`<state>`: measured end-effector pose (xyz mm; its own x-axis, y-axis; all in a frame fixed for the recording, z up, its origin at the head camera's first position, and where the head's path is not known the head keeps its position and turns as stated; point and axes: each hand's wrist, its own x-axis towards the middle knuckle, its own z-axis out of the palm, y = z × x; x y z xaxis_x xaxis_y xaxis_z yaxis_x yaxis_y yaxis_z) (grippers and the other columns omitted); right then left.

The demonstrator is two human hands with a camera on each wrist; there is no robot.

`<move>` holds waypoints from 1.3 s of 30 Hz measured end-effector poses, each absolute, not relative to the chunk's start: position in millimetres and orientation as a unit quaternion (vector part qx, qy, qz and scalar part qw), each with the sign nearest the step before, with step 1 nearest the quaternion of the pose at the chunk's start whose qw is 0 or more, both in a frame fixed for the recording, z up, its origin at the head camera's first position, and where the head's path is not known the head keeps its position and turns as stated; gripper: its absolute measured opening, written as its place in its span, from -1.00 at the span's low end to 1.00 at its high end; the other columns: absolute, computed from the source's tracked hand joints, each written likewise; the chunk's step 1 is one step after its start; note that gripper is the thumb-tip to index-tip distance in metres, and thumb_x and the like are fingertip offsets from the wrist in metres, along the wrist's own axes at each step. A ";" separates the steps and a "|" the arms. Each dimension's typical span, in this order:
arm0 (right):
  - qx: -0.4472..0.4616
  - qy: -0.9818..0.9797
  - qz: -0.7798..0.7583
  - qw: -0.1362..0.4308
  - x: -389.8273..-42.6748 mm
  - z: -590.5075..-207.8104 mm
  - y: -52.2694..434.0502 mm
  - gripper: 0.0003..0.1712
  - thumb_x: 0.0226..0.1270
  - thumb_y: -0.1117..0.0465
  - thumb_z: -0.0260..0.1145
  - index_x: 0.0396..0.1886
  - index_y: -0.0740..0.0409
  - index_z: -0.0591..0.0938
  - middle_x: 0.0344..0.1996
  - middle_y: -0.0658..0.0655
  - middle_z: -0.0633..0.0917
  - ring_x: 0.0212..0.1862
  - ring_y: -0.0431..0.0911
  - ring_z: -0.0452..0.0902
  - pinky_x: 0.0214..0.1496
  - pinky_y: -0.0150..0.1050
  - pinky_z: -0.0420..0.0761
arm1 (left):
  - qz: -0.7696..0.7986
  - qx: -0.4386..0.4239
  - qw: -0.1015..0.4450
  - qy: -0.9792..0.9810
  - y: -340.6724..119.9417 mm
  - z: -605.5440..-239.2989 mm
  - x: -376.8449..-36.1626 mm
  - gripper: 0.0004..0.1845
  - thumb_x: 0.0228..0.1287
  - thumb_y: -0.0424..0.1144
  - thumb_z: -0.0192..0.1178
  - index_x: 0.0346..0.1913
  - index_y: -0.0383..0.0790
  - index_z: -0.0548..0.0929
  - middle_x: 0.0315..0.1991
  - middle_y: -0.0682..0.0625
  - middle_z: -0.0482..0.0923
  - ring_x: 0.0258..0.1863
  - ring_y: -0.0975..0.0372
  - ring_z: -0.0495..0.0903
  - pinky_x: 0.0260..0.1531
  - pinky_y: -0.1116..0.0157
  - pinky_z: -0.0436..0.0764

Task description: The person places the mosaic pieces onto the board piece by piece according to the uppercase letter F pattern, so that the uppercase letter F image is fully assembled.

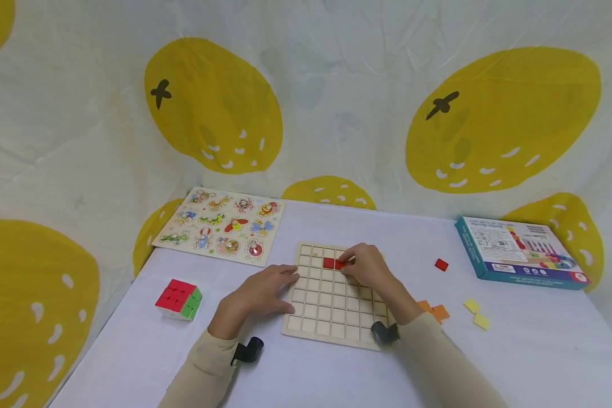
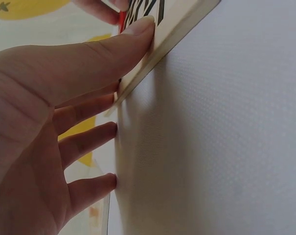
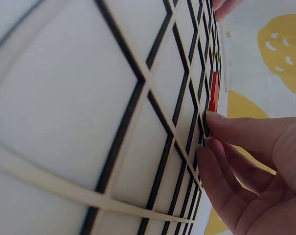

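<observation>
On the upper rows of the wooden grid board, the right hand has its fingertips curled down onto a red tile lying in the second row from the far edge. Whether the fingers truly pinch the tile or only press on it cannot be told: in the head view the knuckles cover the tile's right end, and in the right wrist view only a thin red sliver shows edge-on beyond the fingertips. What shows of the tile is flat, bright red and spans about two cells. Left of it, the left hand lies spread with straight fingers; the left wrist view shows the thumb pressed against the board's pale edge and the other fingers flat on the white tablecloth. The board is light wood with square cells, most of them bare.

Farther out on the cloth lie a small red tile, orange tiles partly hidden behind the right sleeve, and two yellow tiles. A blue box sits at the right, a colour cube at the left, and an insect peg puzzle at the far left.
</observation>
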<state>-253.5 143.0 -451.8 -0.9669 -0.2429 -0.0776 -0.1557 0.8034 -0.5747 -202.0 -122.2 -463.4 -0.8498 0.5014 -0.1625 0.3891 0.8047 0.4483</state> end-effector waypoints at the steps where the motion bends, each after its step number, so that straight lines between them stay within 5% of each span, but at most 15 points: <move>1: -0.106 0.948 -0.292 0.073 -254.1 -451.9 143.0 -0.80 0.21 0.35 0.49 -0.14 0.21 0.82 -0.14 0.18 0.83 -0.14 -0.02 0.77 -0.09 -0.14 0.74 | 0.204 0.237 0.138 0.940 -122.2 -463.1 -202.0 -0.20 0.08 -0.04 0.55 0.40 -0.19 0.53 0.53 -0.05 0.36 0.54 0.00 0.33 0.49 0.01 0.39; 27: -0.115 0.949 -0.287 0.068 -254.2 -455.7 146.4 -0.79 0.26 0.30 0.48 -0.11 0.19 0.82 -0.08 0.19 0.79 -0.10 0.00 0.71 -0.04 -0.11 0.72 | 0.203 0.224 0.142 0.942 -121.2 -462.1 -200.8 -0.19 0.07 -0.02 0.55 0.41 -0.14 0.53 0.55 0.01 0.34 0.56 0.05 0.29 0.50 0.01 0.39; 33: -0.148 0.935 -0.301 0.111 -252.1 -450.9 162.1 -0.53 0.29 0.16 0.48 0.19 0.13 0.70 0.05 0.14 0.78 0.00 -0.05 0.70 0.11 -0.07 0.69 | 0.200 0.225 0.143 0.943 -121.0 -461.3 -200.3 -0.20 0.08 -0.02 0.55 0.41 -0.14 0.53 0.54 0.00 0.35 0.56 0.04 0.29 0.50 0.00 0.39; 39: -0.131 0.936 -0.308 0.113 -247.1 -441.2 189.8 -0.24 0.31 0.04 0.46 0.48 0.00 0.44 0.41 0.20 0.54 0.40 0.18 0.45 0.39 0.23 0.52 | 0.200 0.226 0.143 0.943 -120.6 -462.5 -200.6 -0.20 0.09 -0.03 0.55 0.41 -0.15 0.53 0.55 0.00 0.35 0.56 0.04 0.29 0.51 0.02 0.38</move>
<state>-247.1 189.8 -441.2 -0.9405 -0.3137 -0.1302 -0.1749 0.7759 -0.6062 -200.6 -120.6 -462.5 -0.8572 0.4829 -0.1791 0.3683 0.8178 0.4422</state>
